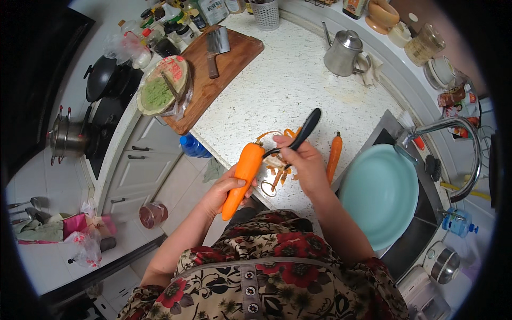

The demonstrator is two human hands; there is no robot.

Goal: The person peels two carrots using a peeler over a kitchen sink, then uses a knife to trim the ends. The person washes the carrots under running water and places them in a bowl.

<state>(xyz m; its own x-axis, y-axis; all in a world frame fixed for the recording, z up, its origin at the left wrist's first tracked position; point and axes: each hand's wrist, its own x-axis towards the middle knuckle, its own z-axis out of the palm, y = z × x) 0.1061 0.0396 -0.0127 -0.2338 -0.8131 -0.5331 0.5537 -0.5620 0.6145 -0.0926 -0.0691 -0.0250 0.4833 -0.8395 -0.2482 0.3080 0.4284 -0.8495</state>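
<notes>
My left hand (230, 190) is closed around a large peeled carrot (245, 172), its stem end pointing up and away from me. In my right hand (302, 160) is a vegetable peeler with a black handle (307, 127); its head is close to the carrot's stem end, and whether it touches cannot be told. Below and beside the peeler, carrot peelings (282, 176) lie in a small heap on the speckled worktop (256, 96), partly hidden by my right hand. A thinner carrot (335, 156) lies to the right of my right hand.
At the right a pale green basin (380, 196) sits in the sink under a curved faucet (476, 160). A wooden cutting board (236, 52) at the upper left bears a cleaver (216, 50) and, overlapping its edge, a bowl of green shreds (158, 94). A metal kettle (346, 54) stands farther back.
</notes>
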